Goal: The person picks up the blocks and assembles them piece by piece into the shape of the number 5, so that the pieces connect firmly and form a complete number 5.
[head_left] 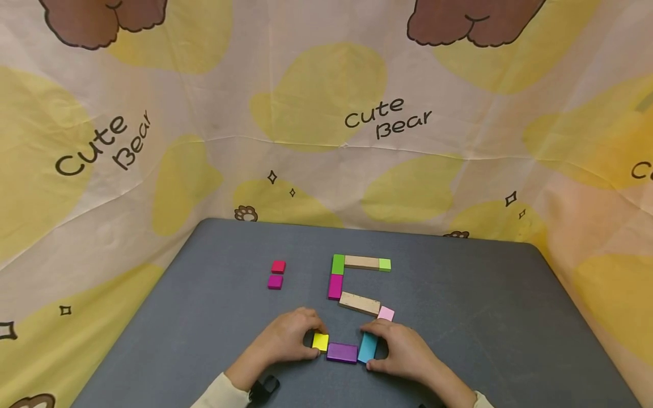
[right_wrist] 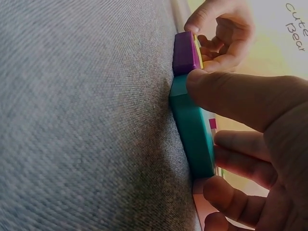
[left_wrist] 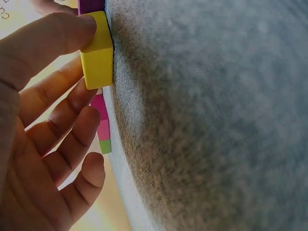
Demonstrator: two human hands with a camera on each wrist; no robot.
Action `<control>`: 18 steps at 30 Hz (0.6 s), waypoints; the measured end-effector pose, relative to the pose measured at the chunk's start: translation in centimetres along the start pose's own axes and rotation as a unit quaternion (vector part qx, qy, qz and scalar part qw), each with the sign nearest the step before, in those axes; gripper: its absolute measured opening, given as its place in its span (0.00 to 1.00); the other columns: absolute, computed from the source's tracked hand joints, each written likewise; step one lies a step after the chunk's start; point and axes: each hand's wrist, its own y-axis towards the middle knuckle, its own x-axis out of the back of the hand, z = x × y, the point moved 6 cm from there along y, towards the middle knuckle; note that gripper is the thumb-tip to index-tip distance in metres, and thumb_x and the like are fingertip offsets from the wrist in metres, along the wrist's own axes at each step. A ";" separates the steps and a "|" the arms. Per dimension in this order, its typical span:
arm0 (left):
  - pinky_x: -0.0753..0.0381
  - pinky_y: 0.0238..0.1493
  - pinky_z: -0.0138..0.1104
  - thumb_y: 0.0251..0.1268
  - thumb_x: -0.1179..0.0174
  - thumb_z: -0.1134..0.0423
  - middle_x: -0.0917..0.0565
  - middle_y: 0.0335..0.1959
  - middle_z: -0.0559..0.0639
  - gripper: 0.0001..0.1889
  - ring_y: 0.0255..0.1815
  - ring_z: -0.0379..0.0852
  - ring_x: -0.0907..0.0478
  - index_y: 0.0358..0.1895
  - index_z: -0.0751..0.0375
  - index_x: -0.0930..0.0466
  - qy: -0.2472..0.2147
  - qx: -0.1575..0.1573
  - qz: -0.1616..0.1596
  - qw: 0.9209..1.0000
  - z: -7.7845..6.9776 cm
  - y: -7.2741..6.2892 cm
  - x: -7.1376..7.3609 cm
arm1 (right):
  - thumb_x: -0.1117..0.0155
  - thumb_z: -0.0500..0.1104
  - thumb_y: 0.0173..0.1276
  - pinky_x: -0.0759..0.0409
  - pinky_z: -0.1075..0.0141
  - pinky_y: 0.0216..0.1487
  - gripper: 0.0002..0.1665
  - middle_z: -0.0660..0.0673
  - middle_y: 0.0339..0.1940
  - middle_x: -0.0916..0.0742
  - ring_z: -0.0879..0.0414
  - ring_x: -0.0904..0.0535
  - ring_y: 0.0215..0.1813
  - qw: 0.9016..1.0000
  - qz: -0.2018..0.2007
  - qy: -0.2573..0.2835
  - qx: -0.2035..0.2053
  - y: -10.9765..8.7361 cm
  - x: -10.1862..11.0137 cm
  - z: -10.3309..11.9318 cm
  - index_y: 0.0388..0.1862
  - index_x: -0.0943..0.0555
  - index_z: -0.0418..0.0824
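Observation:
My left hand (head_left: 287, 336) pinches a small yellow block (head_left: 320, 343) between thumb and fingers, at the left end of a bottom row. Touching or nearly touching it is a purple block (head_left: 342, 353). To the right stands a tilted blue block (head_left: 368, 347), with the thumb and fingers of my right hand (head_left: 405, 349) on its two ends. In the right wrist view the thumb lies on the blue block (right_wrist: 192, 130) near the purple one. A pink block (head_left: 386, 313), partly hidden by the right fingers, joins a slanted wooden block (head_left: 359, 303) above.
Magenta (head_left: 335, 287) and green (head_left: 338, 264) blocks form an upright column, topped by a wooden block (head_left: 361, 262) and a light green cube (head_left: 385, 264). A red block (head_left: 278, 266) and another magenta block (head_left: 275, 281) lie apart on the grey table (head_left: 484, 317). A printed cloth (head_left: 316, 102) hangs behind.

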 end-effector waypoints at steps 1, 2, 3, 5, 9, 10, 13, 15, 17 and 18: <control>0.21 0.48 0.34 0.49 0.29 0.54 0.20 0.39 0.34 0.15 0.46 0.37 0.24 0.43 0.46 0.15 -0.001 -0.001 -0.001 1.000 0.0 0.0 0.0 | 0.23 0.55 0.49 0.20 0.53 0.51 0.35 0.52 0.53 0.15 0.56 0.20 0.54 1.000 -0.001 -0.001 0.001 0.0 0.0 0.0 0.57 0.20 0.48; 0.22 0.48 0.34 0.49 0.29 0.54 0.20 0.39 0.34 0.15 0.46 0.36 0.24 0.43 0.46 0.15 -0.001 0.000 -0.002 1.000 -0.1 0.0 0.0 | 0.24 0.55 0.49 0.20 0.54 0.51 0.35 0.53 0.53 0.15 0.57 0.20 0.53 1.000 -0.002 -0.002 0.002 0.0 0.0 0.0 0.57 0.20 0.48; 0.22 0.48 0.34 0.49 0.29 0.54 0.20 0.39 0.34 0.15 0.46 0.36 0.24 0.43 0.46 0.15 -0.001 0.001 -0.002 1.000 0.0 0.0 0.0 | 0.24 0.55 0.49 0.20 0.54 0.51 0.35 0.53 0.53 0.15 0.57 0.20 0.53 1.000 -0.004 -0.003 0.004 0.0 0.0 0.0 0.57 0.20 0.48; 0.22 0.48 0.34 0.49 0.29 0.53 0.20 0.39 0.34 0.15 0.46 0.36 0.24 0.43 0.46 0.15 -0.001 0.004 -0.002 1.000 0.0 0.0 -0.1 | 0.24 0.55 0.49 0.20 0.55 0.50 0.34 0.53 0.52 0.15 0.57 0.20 0.52 1.000 -0.007 -0.005 0.007 0.0 0.0 0.0 0.56 0.20 0.48; 0.22 0.48 0.34 0.49 0.29 0.52 0.20 0.39 0.33 0.15 0.46 0.35 0.24 0.43 0.45 0.15 0.004 0.009 -0.001 1.000 0.1 0.0 -0.1 | 0.24 0.55 0.49 0.20 0.55 0.50 0.34 0.53 0.52 0.15 0.57 0.20 0.52 1.000 -0.008 -0.003 0.009 0.0 0.1 -0.1 0.56 0.19 0.48; 0.22 0.49 0.34 0.49 0.29 0.52 0.20 0.39 0.33 0.15 0.47 0.36 0.24 0.43 0.45 0.15 0.004 0.010 -0.001 1.000 0.1 0.0 -0.1 | 0.24 0.56 0.49 0.20 0.55 0.50 0.34 0.53 0.52 0.15 0.57 0.20 0.52 1.000 -0.007 -0.003 0.009 0.0 0.1 -0.1 0.56 0.19 0.48; 0.22 0.49 0.34 0.49 0.29 0.52 0.20 0.40 0.33 0.15 0.47 0.36 0.24 0.43 0.45 0.15 0.004 0.010 0.000 1.000 0.0 0.0 -0.1 | 0.24 0.56 0.49 0.20 0.55 0.51 0.34 0.53 0.52 0.15 0.57 0.20 0.52 1.000 -0.002 0.000 0.008 0.0 0.1 -0.2 0.56 0.19 0.48; 0.22 0.49 0.35 0.49 0.29 0.52 0.20 0.40 0.33 0.15 0.47 0.36 0.24 0.43 0.45 0.15 0.004 0.009 0.002 1.000 0.0 0.1 -0.1 | 0.24 0.56 0.49 0.20 0.55 0.51 0.34 0.53 0.52 0.15 0.57 0.20 0.52 1.000 0.000 0.001 0.008 0.0 0.1 -0.2 0.56 0.19 0.48; 0.21 0.48 0.35 0.49 0.29 0.52 0.20 0.39 0.33 0.16 0.47 0.36 0.24 0.43 0.45 0.15 0.005 0.008 0.003 1.000 0.0 0.2 -0.1 | 0.24 0.56 0.49 0.20 0.55 0.51 0.34 0.53 0.52 0.15 0.57 0.20 0.52 1.000 0.001 0.002 0.008 0.0 0.1 -0.2 0.56 0.19 0.48; 0.21 0.48 0.35 0.49 0.29 0.52 0.20 0.39 0.33 0.16 0.46 0.36 0.24 0.43 0.45 0.15 0.004 0.007 0.003 1.000 0.0 0.2 -0.1 | 0.24 0.56 0.49 0.20 0.55 0.51 0.34 0.53 0.52 0.15 0.57 0.20 0.52 1.000 0.001 0.002 0.008 0.0 0.1 -0.2 0.56 0.19 0.48</control>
